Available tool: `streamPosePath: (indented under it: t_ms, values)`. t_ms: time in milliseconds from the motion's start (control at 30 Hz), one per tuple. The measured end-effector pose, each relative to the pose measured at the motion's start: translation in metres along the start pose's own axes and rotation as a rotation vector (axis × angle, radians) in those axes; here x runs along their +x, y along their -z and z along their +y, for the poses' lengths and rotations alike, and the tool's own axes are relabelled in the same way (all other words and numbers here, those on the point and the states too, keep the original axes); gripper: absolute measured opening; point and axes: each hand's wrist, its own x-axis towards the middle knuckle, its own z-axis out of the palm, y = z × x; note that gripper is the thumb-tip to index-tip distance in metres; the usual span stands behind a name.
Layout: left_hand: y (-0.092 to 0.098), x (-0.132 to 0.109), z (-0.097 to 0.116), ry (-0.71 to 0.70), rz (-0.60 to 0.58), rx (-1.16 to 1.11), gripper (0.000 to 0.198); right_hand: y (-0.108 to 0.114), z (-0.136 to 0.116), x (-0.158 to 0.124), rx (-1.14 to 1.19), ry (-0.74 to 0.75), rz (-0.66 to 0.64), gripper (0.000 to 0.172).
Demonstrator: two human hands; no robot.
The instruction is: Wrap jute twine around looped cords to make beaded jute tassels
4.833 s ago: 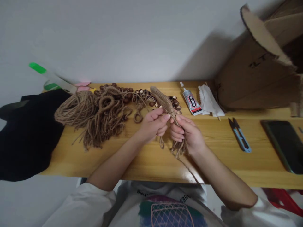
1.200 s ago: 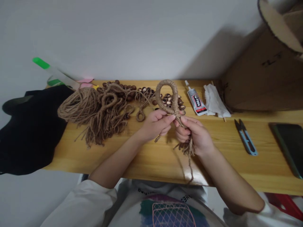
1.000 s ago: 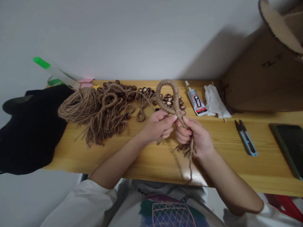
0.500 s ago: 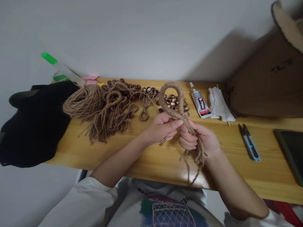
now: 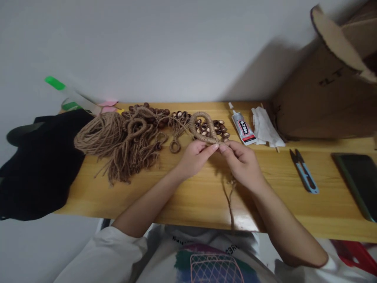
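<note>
Over table, pinching loop at its neck with left hand and right hand, both equally near; aimed lengthwise toward back edge, leaning left.

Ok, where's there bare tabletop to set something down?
Either side of the blue snips, toward the right hand and phone; also between black cloth and left forearm. Crowded: the back, from twine coil to glue tube.

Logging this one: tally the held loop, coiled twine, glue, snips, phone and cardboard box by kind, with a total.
Twine-wrapped loop, held by left hand and right hand: 1
Coiled twine bundle: 1
B-7000 glue tube: 1
Thread snips: 1
Smartphone: 1
Cardboard box: 1
Total: 6
</note>
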Motion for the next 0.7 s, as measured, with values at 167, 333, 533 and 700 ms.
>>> streamPosePath:
  t_ms: [167, 333, 533, 700]
  values:
    - [0.001, -0.001, 0.001, -0.018, 0.063, 0.022, 0.035, 0.000, -0.001, 0.003, 0.193, -0.042, 0.021, 0.033]
    - [-0.001, -0.002, -0.001, 0.078, 0.039, -0.085, 0.042, -0.007, -0.002, -0.001, 0.525, -0.263, -0.045, 0.037]
    - [-0.008, -0.004, 0.001, -0.010, 0.010, -0.164, 0.043, -0.015, -0.016, -0.008, 1.030, -0.490, -0.123, 0.030]
    - [-0.015, -0.009, 0.005, -0.064, 0.050, -0.173, 0.040, -0.013, -0.019, -0.007, 1.277, -0.560, -0.241, 0.025]
